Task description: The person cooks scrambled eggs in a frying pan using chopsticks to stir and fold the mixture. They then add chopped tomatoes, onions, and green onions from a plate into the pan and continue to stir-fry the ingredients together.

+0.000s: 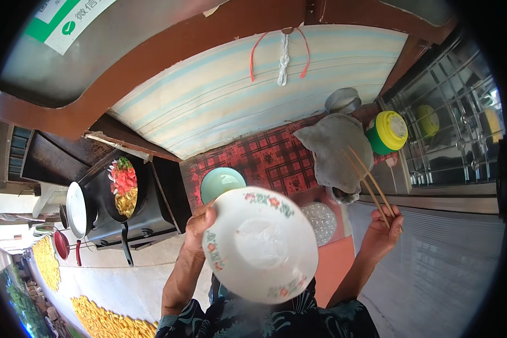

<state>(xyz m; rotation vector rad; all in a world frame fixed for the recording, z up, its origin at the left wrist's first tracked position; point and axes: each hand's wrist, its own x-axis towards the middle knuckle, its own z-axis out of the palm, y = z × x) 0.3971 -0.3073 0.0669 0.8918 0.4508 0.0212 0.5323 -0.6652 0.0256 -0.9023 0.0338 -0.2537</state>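
On my feed, the left hand (198, 228) grips a flower-edged white plate (259, 245) by its ten-o'clock rim; I have the plate at six o'clock from view centre. At four o'clock the right hand (381, 230) is gripping wooden chopsticks (372, 183). A pale green bowl (222, 181) shows on the bench (267, 160), at the plate's eleven o'clock.

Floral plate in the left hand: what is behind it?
Beyond the plate show a pale green bowl, red plaid cloth and dark patterned shirt. The plate covers part of the bowl and hides whatever lies behind its middle.
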